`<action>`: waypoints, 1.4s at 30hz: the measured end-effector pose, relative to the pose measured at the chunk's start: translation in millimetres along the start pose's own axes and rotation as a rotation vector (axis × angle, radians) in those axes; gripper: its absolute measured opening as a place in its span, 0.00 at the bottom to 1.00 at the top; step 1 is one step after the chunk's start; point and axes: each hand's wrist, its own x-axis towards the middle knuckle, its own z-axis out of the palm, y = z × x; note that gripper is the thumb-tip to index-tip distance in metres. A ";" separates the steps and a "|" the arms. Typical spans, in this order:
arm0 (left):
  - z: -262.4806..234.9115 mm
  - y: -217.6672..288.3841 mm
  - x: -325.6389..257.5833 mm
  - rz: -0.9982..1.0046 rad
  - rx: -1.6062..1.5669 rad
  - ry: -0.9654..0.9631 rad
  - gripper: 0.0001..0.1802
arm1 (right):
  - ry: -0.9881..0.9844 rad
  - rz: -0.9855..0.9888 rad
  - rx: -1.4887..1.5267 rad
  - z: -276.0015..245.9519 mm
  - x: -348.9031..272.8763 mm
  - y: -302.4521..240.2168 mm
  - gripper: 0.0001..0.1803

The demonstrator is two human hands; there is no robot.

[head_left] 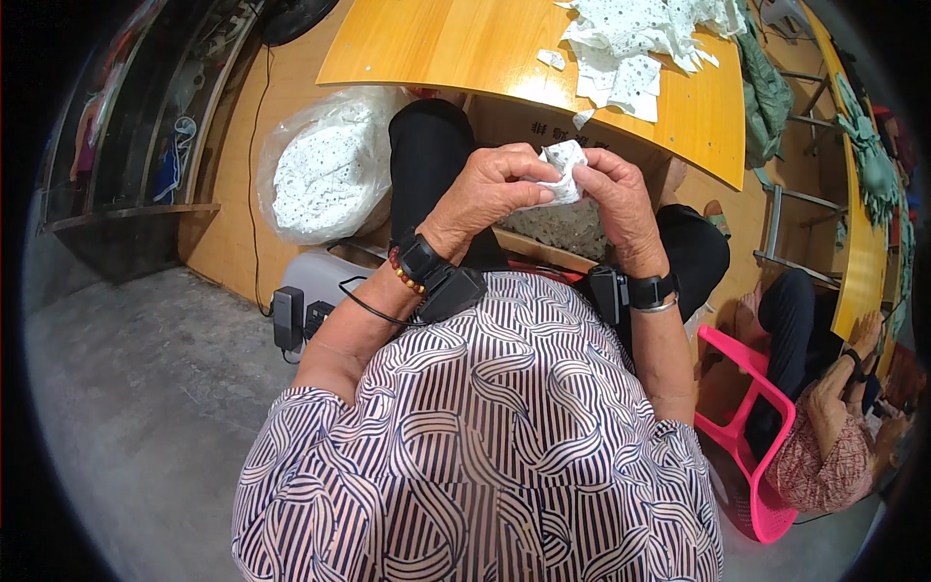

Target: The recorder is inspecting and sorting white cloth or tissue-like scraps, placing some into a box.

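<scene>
A yellow table [436, 44] bears speckled scraps [621, 78]; grey floor [145, 359] lies left

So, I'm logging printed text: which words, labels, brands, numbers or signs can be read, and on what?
Brown cardboard under the yellow table: dark printed characters, not copied here.
Held white speckled piece: no readable text.
Elsewhere: nothing I can make out.

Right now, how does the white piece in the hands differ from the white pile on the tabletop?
The held piece is small; the pile is far larger. The held piece is bunched up, while the pile spreads loosely with ragged edges. Left hand and right hand pinch the held piece; the pile lies on the tabletop. Both are white with dark speckles.
</scene>
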 end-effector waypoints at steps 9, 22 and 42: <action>-14.6 -29.4 6.6 -0.053 -0.459 0.278 0.09 | 0.261 -0.192 -0.228 -14.7 2.5 6.0 0.12; -29.2 -57.7 -1.7 -0.181 -0.773 0.123 0.09 | 0.148 -0.103 0.459 -12.9 7.0 -16.8 0.12; 10.7 -47.1 17.0 -0.347 -0.863 -0.098 0.21 | -0.018 0.160 0.025 -2.5 25.6 -7.4 0.14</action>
